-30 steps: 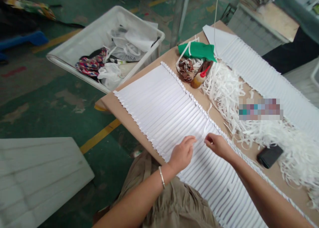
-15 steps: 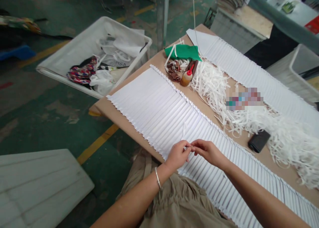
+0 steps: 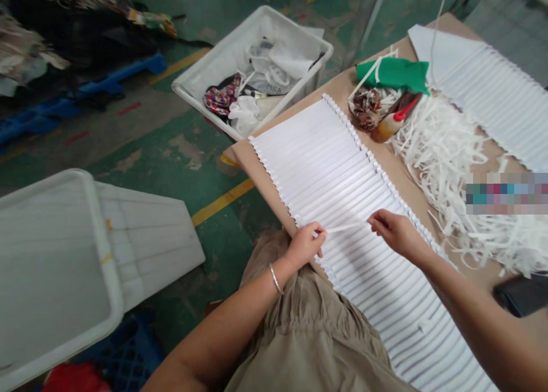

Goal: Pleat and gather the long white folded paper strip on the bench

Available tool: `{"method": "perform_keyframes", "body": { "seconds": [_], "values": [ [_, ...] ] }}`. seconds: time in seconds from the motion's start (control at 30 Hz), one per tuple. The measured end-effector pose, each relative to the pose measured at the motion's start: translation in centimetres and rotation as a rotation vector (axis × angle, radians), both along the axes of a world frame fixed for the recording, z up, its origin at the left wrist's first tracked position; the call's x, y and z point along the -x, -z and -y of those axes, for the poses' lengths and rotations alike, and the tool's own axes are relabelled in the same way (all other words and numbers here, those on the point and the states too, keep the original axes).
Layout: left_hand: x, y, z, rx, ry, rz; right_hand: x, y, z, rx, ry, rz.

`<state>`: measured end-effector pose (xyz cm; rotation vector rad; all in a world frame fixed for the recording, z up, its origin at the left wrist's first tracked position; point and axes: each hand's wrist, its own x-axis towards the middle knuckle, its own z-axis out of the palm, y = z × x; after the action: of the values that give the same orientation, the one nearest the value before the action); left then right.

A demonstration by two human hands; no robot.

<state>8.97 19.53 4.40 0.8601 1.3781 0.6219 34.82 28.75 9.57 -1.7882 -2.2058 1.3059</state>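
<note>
Head view: left hand [image 3: 305,245] and right hand [image 3: 399,232] each pinch an end of the white strip [image 3: 345,228], apparently to hold it straight (it looks taut) between their fingers [image 3: 380,218]; overlapped sheets [image 3: 317,152] lie beneath.

Strip [image 3: 346,227] ends hidden in L hand [image 3: 305,245] & R hand [image 3: 396,232]; blk case [image 3: 520,296] cut off @ R edge, wht bin [image 3: 103,249] @ L.

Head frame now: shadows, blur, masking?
Head view: soft shadow on the ridged white sheets around the right hand; head view: thin white strip between it and the left hand shows low contrast; head view: heaped material at upper left looks smeared; head view: pixelated patch at right hides detail.
</note>
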Motion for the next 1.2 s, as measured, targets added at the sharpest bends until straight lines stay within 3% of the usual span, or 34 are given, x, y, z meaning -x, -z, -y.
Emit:
{"method": "perform_keyframes", "body": {
  "seconds": [0.23, 0.57, 0.93, 1.2],
  "values": [
    [5.1, 3.5, 0.2, -0.024, -0.137, -0.149, -2.1, 3.2, -7.7, -0.177, -0.045, 0.197],
    [5.8, 6.8, -2.5, 0.026, -0.203, -0.320, -0.3, 5.8, -15.0, -0.204, -0.019, 0.453],
    [5.2, 8.2, -4.6, 0.036, -0.172, -0.520, -1.8, 9.9, -20.0, -0.265, -0.123, 0.625],
    [5.2, 8.8, -4.6, 0.019, -0.156, -0.545, -1.2, 10.2, -20.8, -0.241, -0.092, 0.676]
  ]
}}
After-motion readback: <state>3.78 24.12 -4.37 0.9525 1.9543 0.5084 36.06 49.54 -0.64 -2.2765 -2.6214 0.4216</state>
